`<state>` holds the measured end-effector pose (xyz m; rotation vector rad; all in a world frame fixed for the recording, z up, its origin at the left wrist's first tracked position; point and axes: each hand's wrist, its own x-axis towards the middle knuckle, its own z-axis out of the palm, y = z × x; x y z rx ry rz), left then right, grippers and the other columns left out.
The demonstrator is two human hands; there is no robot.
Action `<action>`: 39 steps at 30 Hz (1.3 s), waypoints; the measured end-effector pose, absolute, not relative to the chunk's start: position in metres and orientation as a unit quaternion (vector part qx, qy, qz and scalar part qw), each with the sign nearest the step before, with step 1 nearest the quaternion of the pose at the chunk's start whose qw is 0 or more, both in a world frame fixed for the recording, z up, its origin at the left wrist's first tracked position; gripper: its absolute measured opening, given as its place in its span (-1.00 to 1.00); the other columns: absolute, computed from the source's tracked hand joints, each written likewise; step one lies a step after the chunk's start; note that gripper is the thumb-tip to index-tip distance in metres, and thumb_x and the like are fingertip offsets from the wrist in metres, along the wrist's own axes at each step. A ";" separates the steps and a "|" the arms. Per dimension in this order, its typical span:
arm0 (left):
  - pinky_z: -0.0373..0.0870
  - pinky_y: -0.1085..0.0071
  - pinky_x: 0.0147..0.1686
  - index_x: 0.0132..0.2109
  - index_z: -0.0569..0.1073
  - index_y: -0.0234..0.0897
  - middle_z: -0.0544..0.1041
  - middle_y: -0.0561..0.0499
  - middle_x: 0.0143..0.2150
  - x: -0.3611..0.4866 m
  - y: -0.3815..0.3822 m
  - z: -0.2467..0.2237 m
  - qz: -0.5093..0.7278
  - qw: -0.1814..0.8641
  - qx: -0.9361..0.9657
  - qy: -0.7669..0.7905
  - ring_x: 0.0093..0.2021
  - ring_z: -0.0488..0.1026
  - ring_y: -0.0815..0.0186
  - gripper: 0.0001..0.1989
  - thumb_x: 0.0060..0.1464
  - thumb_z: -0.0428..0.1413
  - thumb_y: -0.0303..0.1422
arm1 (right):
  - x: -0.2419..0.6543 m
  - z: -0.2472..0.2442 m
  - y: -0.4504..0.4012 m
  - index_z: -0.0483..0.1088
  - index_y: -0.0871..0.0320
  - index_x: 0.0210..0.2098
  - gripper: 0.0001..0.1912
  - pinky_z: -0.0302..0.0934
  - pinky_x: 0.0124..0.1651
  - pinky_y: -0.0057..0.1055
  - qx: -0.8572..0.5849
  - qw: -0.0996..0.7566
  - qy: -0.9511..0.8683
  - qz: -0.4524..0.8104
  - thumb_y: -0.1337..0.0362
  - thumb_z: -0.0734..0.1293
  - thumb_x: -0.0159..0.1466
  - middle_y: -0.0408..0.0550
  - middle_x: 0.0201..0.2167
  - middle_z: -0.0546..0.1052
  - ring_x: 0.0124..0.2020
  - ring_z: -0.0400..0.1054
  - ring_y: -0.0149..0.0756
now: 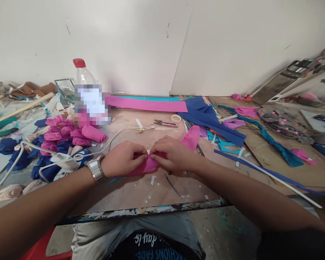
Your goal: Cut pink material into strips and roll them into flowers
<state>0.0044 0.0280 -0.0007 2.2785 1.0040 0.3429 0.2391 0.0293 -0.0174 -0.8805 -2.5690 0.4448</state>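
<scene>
Hands (121,159) (174,155) pinch pink fabric (147,165); garment (157,245) reads "FASHIONS FADE."

The single view looks from the person's head forward and down, close above the hands (145,158).

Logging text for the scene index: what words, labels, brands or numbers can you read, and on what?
"day is": dark garment at the lap, start cut off or unclear.
"FASHIONS FADE": same garment, blue letters, below.
Cardboard at right: faint print, too blurred to read.
Lit screen by the bottle: pixelated, unreadable.
No brand or number legible.
</scene>
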 end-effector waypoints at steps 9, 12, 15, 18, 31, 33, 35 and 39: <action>0.19 0.42 -0.39 -0.28 0.65 -0.31 0.60 0.05 -0.43 -0.001 0.035 -0.002 0.104 0.368 0.846 0.372 -0.44 0.37 0.37 -0.64 0.32 0.07 -0.19 | 0.239 -0.019 0.029 0.55 0.15 -0.29 -0.88 0.25 -0.09 -0.26 -0.319 0.214 -0.908 0.167 0.35 0.35 0.34 -0.07 -0.38 0.64 -0.31 0.48 -0.23; 0.16 0.42 -0.40 -0.29 0.65 -0.31 0.57 0.07 -0.45 -0.003 0.037 -0.002 0.095 0.359 0.854 0.365 -0.45 0.34 0.39 -0.63 0.33 0.07 -0.19 | 0.239 -0.017 0.029 0.58 0.15 -0.19 -0.88 0.24 -0.03 -0.23 -0.308 0.195 -0.917 0.162 0.31 0.37 0.37 -0.03 -0.28 0.67 -0.23 0.53 -0.18; 0.16 0.43 -0.40 -0.30 0.63 -0.31 0.54 0.08 -0.46 -0.002 0.037 -0.003 0.098 0.366 0.851 0.365 -0.46 0.32 0.40 -0.63 0.33 0.08 -0.17 | 0.239 -0.015 0.029 0.59 0.15 -0.19 -0.88 0.22 -0.01 -0.22 -0.294 0.192 -0.925 0.145 0.29 0.38 0.39 -0.03 -0.30 0.67 -0.23 0.53 -0.18; 0.14 0.43 -0.42 -0.32 0.60 -0.32 0.50 0.09 -0.48 -0.002 0.037 -0.003 0.093 0.381 0.845 0.364 -0.47 0.29 0.41 -0.61 0.33 0.09 -0.14 | 0.238 -0.016 0.028 0.57 0.17 -0.23 -0.87 0.21 -0.02 -0.22 -0.296 0.195 -0.925 0.136 0.30 0.37 0.41 -0.03 -0.33 0.66 -0.25 0.52 -0.19; 0.09 0.43 -0.47 -0.38 0.49 -0.31 0.38 0.10 -0.53 0.000 0.036 -0.002 0.076 0.400 0.836 0.367 -0.50 0.23 0.41 -0.60 0.34 0.04 -0.14 | 0.237 -0.021 0.030 0.57 0.14 -0.23 -0.89 0.25 -0.05 -0.23 -0.282 0.253 -0.914 0.146 0.27 0.39 0.39 -0.03 -0.33 0.64 -0.23 0.49 -0.19; 0.08 0.44 -0.49 -0.39 0.47 -0.31 0.34 0.12 -0.54 0.000 0.037 -0.003 0.084 0.419 0.830 0.358 -0.51 0.20 0.42 -0.58 0.35 0.03 -0.12 | 0.236 -0.021 0.030 0.58 0.13 -0.22 -0.90 0.26 -0.06 -0.24 -0.276 0.265 -0.913 0.144 0.27 0.40 0.39 -0.04 -0.32 0.64 -0.21 0.49 -0.20; 0.09 0.44 -0.48 -0.38 0.47 -0.31 0.34 0.12 -0.53 0.000 0.038 -0.004 0.089 0.434 0.825 0.350 -0.50 0.19 0.42 -0.56 0.36 0.03 -0.09 | 0.236 -0.023 0.030 0.59 0.12 -0.23 -0.90 0.26 -0.06 -0.24 -0.275 0.277 -0.911 0.136 0.27 0.40 0.38 -0.06 -0.34 0.63 -0.21 0.49 -0.20; 0.12 0.43 -0.44 -0.35 0.48 -0.33 0.37 0.10 -0.49 -0.001 0.037 -0.004 0.082 0.437 0.826 0.346 -0.46 0.21 0.39 -0.56 0.37 0.01 -0.09 | 0.236 -0.024 0.031 0.60 0.12 -0.30 -0.92 0.24 -0.06 -0.23 -0.288 0.281 -0.908 0.116 0.30 0.44 0.34 -0.08 -0.39 0.63 -0.25 0.50 -0.20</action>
